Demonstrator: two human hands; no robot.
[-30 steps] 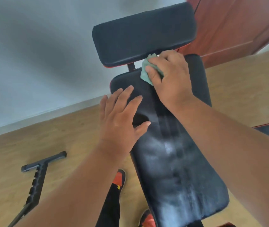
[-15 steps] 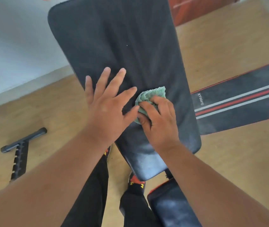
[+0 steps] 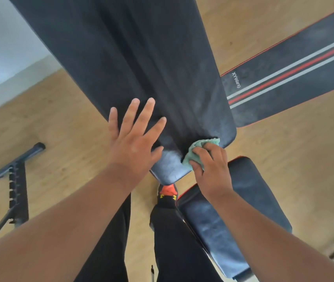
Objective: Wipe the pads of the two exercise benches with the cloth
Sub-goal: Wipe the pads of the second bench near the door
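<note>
Cloth (image 3: 199, 151), green and crumpled, gripped by right hand (image 3: 212, 169) on back pad (image 3: 141, 58).

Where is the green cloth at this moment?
In the head view, the green cloth lies under the right hand, pressed on the near end of the long black pad, right of the left hand.

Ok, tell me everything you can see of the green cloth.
The green cloth is a small, soft, fuzzy-looking rag, pale teal, bunched up rather than spread flat. It lies on the near end of the long black bench pad, close to its rounded right corner. The right hand grips it with curled fingers and covers its lower part, so only the top and left edges show. The left hand rests flat on the pad beside it, not touching it.
</note>
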